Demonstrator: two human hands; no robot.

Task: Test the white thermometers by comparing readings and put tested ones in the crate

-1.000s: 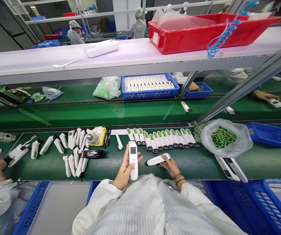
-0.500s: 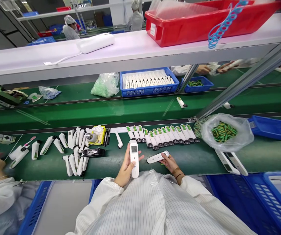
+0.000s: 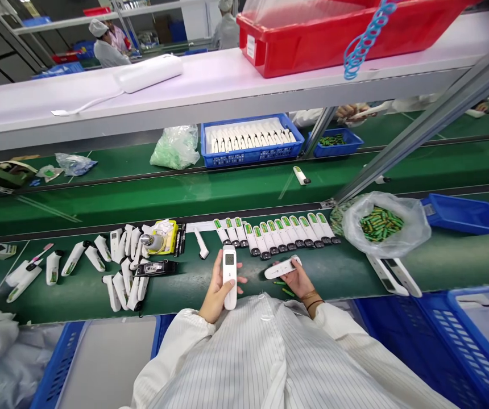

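Note:
My left hand (image 3: 218, 289) is closed round a white handheld thermometer (image 3: 230, 278), its screen facing up and my thumb on its front. In my right hand (image 3: 299, 282) lies a second white thermometer (image 3: 282, 267), held low over the bench and tilted, its tip to the left. Loose green batteries (image 3: 287, 292) lie just below that hand. Beyond both hands stands a row of thermometers (image 3: 285, 233) with open backs showing green batteries. A single thermometer (image 3: 202, 244) lies to the left of the row.
More thermometers (image 3: 127, 267) are heaped at left, near a yellow tray (image 3: 168, 238) and a black device (image 3: 157, 267). At right are a plastic bag of batteries (image 3: 410, 227) and a blue bin (image 3: 466, 215). Overhead runs a white shelf (image 3: 210, 79) with a red bin (image 3: 295, 48).
My right hand and its thermometer have shifted right, and more of the loose batteries show beneath. My left hand still holds its thermometer. The co-worker's hand at far left has mostly left view.

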